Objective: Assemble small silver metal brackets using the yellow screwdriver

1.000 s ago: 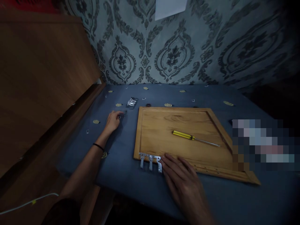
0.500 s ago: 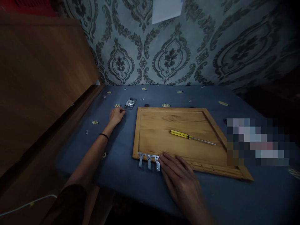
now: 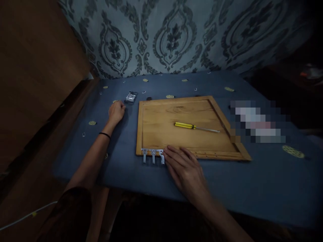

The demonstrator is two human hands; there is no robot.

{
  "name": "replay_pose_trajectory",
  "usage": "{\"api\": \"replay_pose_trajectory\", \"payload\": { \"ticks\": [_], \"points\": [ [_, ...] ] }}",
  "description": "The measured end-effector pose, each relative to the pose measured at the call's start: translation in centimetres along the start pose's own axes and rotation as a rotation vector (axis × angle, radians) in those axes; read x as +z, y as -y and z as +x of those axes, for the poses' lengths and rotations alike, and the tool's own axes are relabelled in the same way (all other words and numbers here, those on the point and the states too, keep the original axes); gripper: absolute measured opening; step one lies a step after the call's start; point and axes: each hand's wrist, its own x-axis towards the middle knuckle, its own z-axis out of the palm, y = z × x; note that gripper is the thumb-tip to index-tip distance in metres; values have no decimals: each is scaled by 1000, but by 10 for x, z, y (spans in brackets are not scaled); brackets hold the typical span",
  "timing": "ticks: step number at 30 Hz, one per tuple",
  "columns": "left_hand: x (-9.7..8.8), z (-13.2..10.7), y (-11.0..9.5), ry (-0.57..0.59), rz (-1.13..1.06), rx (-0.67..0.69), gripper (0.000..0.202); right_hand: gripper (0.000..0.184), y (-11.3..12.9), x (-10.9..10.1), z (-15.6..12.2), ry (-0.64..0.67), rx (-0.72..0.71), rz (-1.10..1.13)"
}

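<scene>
A framed wooden panel [image 3: 161, 134] lies flat on a blue cloth-covered table [image 3: 252, 181]. A metal bracket strip with three tabs [image 3: 152, 154] sits at the panel's near left corner. My right hand [image 3: 185, 169] lies flat with fingers spread on the panel's near edge, fingertips touching the bracket. My left hand [image 3: 116, 111] is stretched out to the far left, fingers curled on the cloth close to a small pile of metal fittings [image 3: 130, 97]. A yellow-handled screwdriver [image 3: 194, 127] rests on the middle of the panel.
A brown wooden cabinet side [image 3: 37, 74] rises along the left. Patterned wallpaper [image 3: 176, 37] backs the table. A blurred-out object [image 3: 257, 122] lies right of the panel. A white cable [image 3: 27, 216] hangs at the lower left.
My left hand has drawn its fingers in near the metal fittings and shifted slightly toward them. My view has tilted, so everything sits higher in the picture. My right hand stays at the bracket.
</scene>
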Motion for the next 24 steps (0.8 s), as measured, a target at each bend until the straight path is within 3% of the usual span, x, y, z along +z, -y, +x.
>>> {"api": "replay_pose_trajectory", "payload": {
  "ticks": [4, 9, 12, 17, 24],
  "points": [
    [-10, -24, -14, 81, -168, 181, 5, 32, 3, -2, 1, 42, 52, 47],
    [-9, -76, -42, 345, -390, 391, 3, 33, 5, -2, 0, 38, 77, 64],
    [-8, -103, -59, 561, -522, 530, 5, 32, 4, -1, -1, 44, 69, 62],
    [-9, -125, -75, 761, -481, 633, 10, 28, 5, -1, -1, 40, 61, 36],
    [-8, -124, -77, 780, -314, 728, 11, 26, 7, -2, 1, 21, 62, 18]
  ]
}}
